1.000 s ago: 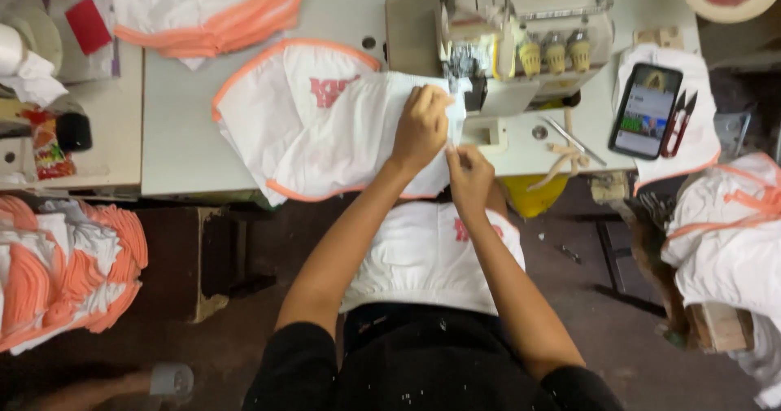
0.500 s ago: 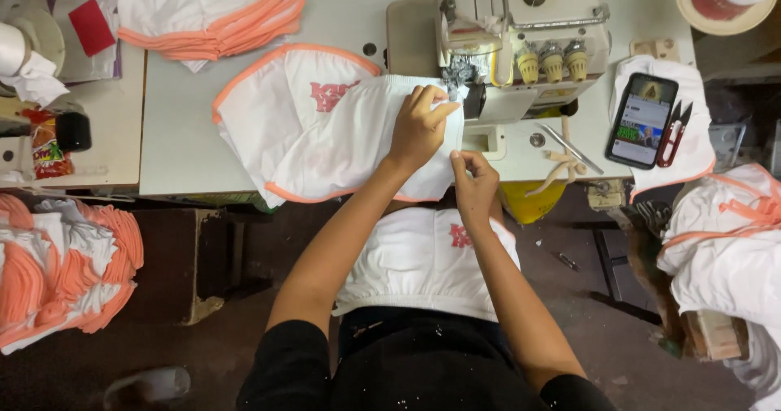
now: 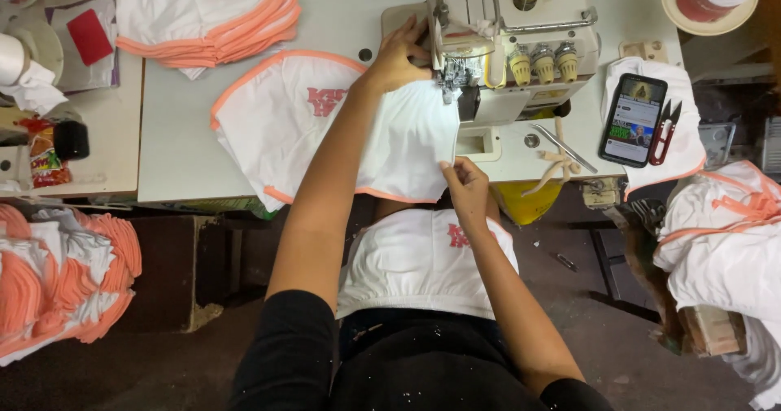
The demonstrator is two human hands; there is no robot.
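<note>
The left hand point(image 3: 400, 55) is lying with fingers spread and flat on the white garment point(image 3: 325, 134), pressing it down just beside the needle area of the sewing machine point(image 3: 508, 45). The right hand point(image 3: 465, 185) is pinching the near edge of the same garment between thumb and fingertips, at the front of the machine bed. The garment is spreading leftward across the table point(image 3: 175, 150), its orange trim curving round the far and near edges and a red print showing near the middle. Another white piece point(image 3: 427, 264) is resting on the person's lap below. A stack point(image 3: 207, 12) of folded pieces is sitting at the far left of the table. Right of the machine, a phone point(image 3: 633, 120) and snips point(image 3: 665, 130) are lying on a cloth, with tweezers point(image 3: 563, 146) nearer the bed.
</note>
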